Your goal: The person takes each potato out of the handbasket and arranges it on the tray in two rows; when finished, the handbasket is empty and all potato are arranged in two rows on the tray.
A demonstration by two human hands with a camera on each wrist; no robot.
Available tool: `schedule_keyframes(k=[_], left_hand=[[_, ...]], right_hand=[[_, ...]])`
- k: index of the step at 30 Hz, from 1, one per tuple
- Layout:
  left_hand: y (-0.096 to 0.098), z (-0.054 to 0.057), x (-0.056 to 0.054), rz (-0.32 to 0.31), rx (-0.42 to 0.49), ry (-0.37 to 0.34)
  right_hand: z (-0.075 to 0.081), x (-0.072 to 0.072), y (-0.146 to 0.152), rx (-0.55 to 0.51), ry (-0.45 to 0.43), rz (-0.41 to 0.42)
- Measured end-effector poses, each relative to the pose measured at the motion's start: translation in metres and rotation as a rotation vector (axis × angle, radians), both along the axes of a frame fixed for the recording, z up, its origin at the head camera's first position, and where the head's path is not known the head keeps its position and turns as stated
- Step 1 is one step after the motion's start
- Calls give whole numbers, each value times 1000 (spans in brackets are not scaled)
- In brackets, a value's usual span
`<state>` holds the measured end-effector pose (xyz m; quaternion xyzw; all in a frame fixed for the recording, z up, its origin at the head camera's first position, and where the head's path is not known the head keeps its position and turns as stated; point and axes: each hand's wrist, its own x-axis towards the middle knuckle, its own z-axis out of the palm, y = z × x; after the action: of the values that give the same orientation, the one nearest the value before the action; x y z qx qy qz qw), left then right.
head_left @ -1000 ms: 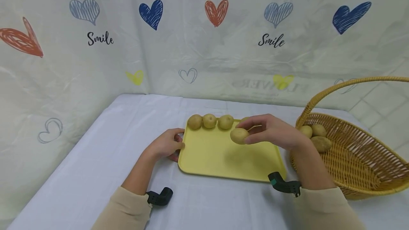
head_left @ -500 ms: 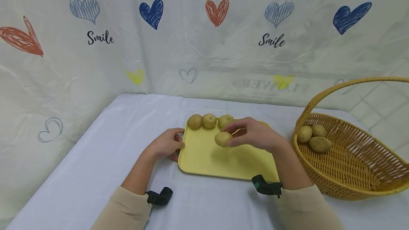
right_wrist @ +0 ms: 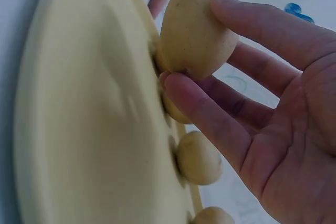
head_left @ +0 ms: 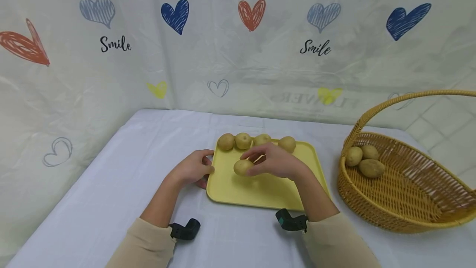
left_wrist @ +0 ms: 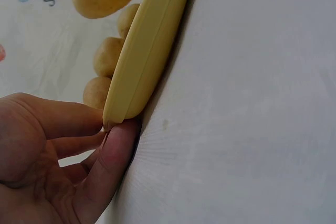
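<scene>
My right hand pinches a potato between thumb and fingertips, held over the left half of the yellow tray. In the right wrist view this held potato hangs above the tray's surface. The tray's left rim is gripped by my left hand, its thumb and fingers on either side of the edge in the left wrist view. Along the tray's far edge stands a row of several potatoes; the leftmost potato is near the corner and the rightmost potato sits a little apart.
A wicker basket with a tall arched handle stands right of the tray, holding three potatoes at its left end. White cloth covers the table. Behind it hangs a curtain printed with hearts.
My right hand has moved left across the tray with the potato, uncovering the rightmost potato of the row and the basket's left side. The left hand keeps its place on the rim.
</scene>
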<state>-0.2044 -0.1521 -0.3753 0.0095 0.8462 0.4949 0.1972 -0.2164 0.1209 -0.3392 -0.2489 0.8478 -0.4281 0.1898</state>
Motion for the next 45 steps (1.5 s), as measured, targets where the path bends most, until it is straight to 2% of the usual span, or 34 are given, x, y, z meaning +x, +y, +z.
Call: schedule_keyframes(k=[17, 22, 25, 32, 45], left_hand=[[-2, -1, 0, -12, 0, 7], [-3, -1, 1, -11, 6, 6], [-3, -1, 2, -15, 8, 9], [-2, 1, 2, -10, 19, 2], [-1, 1, 1, -10, -4, 7]], right_hand=[[-12, 5, -45, 108, 103, 23], [-12, 9, -56, 130, 145, 58], [-9, 11, -56, 143, 161, 67], [-6, 16, -50, 142, 138, 37], [-5, 19, -38, 107, 116, 43]])
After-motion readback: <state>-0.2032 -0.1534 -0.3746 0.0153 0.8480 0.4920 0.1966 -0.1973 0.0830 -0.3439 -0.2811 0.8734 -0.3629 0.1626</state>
